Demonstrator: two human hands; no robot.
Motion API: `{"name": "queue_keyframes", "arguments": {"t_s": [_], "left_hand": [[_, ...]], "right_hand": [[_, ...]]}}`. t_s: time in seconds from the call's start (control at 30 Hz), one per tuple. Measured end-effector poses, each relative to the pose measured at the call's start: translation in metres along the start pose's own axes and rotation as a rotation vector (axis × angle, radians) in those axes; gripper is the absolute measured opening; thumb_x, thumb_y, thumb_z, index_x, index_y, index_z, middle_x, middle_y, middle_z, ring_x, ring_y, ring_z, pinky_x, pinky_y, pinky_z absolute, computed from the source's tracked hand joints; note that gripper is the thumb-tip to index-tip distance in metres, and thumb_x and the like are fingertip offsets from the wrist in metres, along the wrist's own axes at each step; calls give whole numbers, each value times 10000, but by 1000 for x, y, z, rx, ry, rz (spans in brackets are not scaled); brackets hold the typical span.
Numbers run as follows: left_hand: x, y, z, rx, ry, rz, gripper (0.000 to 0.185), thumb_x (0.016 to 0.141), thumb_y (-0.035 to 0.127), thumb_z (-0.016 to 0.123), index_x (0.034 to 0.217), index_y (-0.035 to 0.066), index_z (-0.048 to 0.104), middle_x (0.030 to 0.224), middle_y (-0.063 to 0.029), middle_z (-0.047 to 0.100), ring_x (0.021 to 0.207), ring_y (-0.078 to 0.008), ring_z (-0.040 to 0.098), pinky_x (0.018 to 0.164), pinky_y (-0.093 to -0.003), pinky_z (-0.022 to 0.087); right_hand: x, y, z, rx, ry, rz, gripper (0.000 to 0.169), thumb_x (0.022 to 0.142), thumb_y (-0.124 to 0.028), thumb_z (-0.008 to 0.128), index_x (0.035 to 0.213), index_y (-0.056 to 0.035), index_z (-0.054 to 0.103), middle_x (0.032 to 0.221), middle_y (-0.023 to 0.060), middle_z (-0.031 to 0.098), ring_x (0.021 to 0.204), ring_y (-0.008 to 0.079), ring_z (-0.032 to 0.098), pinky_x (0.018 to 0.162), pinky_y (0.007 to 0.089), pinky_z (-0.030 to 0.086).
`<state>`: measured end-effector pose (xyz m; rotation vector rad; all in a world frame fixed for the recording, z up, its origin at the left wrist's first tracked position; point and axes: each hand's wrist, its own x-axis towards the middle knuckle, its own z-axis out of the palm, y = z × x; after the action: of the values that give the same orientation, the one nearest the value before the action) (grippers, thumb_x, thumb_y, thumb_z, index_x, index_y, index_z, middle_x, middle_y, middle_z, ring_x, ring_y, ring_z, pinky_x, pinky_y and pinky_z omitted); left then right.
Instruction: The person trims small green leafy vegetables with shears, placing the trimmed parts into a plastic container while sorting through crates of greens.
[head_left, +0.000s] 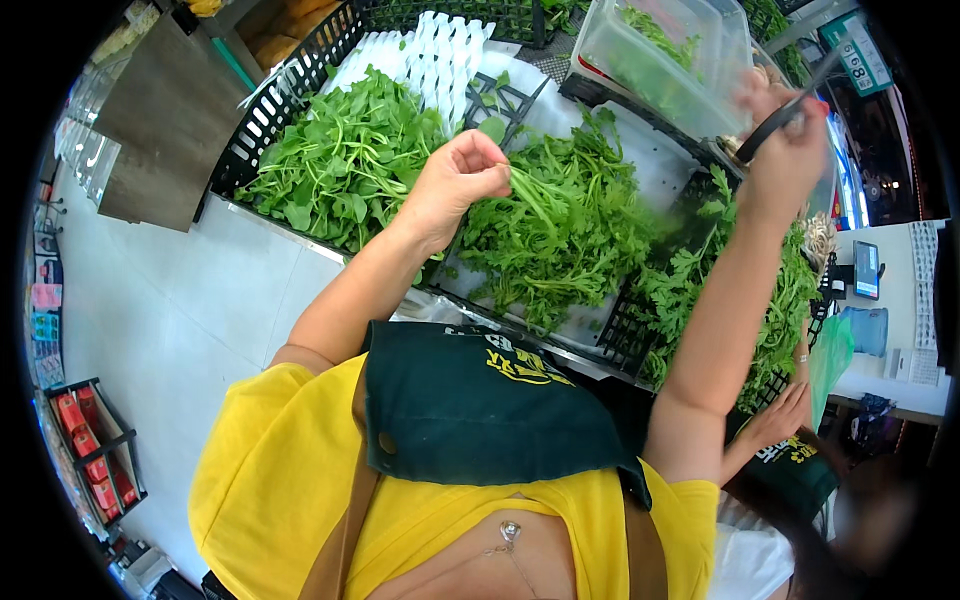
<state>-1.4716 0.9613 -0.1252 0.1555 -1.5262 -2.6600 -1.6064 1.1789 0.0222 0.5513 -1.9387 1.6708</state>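
Note:
My left hand pinches the pale cut ends of a few green stems between thumb and fingers. Their leaves hang over a loose heap of lobed leafy greens, which look like chrysanthemum greens. Raised at the upper right, my right hand grips a dark-handled cutting tool. Its blade points away up and right; blur hides whether it is scissors or a knife. Left of the heap, rounder-leaved greens fill a black plastic crate. More lobed greens lie beneath my right forearm.
White foam netting lies in the crate's back. A clear plastic bin with greens stands beyond the heap. At right, a co-worker's hand is beside a green plastic bag. A price sign stands upper right.

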Motion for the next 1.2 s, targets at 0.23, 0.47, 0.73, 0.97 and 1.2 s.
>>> {"name": "queue_keyframes", "arguments": {"t_s": [0.23,0.47,0.73,0.97,1.2], "left_hand": [[3,-2,24,-75,-218,-136,120,819,63,626,876,73,520,842,-22,592,775,-126,614,703,-257,518],[6,-4,34,-251,-313,-333,113,832,64,601,904,67,514,828,-41,607,772,-160,638,737,-282,537],[12,-20,28,-466,-353,-518,76,847,32,567,916,38,537,782,-49,619,722,-136,643,677,-239,550],[9,-17,32,-154,-245,-454,143,840,84,611,954,2,587,819,-85,646,730,-147,648,678,-251,549],[7,-25,42,97,-115,-122,92,832,31,611,911,-3,577,885,-130,655,782,-169,652,704,-268,546]], "right_hand": [[-123,2,9,-7,-461,477,385,674,-2,738,969,-39,493,902,90,666,751,106,594,680,235,466],[-124,12,-8,143,-600,596,418,640,-10,748,970,-25,491,784,54,638,710,75,554,663,225,438],[-126,29,-13,215,-663,688,429,663,-62,742,1011,-26,494,768,42,625,667,69,535,619,209,415],[-128,35,-22,150,-565,694,424,672,-75,765,1007,-37,508,757,37,606,667,75,545,608,203,419],[-166,-13,-54,225,-540,644,428,718,-223,745,1029,-50,506,706,39,599,590,66,531,504,181,390]]}}
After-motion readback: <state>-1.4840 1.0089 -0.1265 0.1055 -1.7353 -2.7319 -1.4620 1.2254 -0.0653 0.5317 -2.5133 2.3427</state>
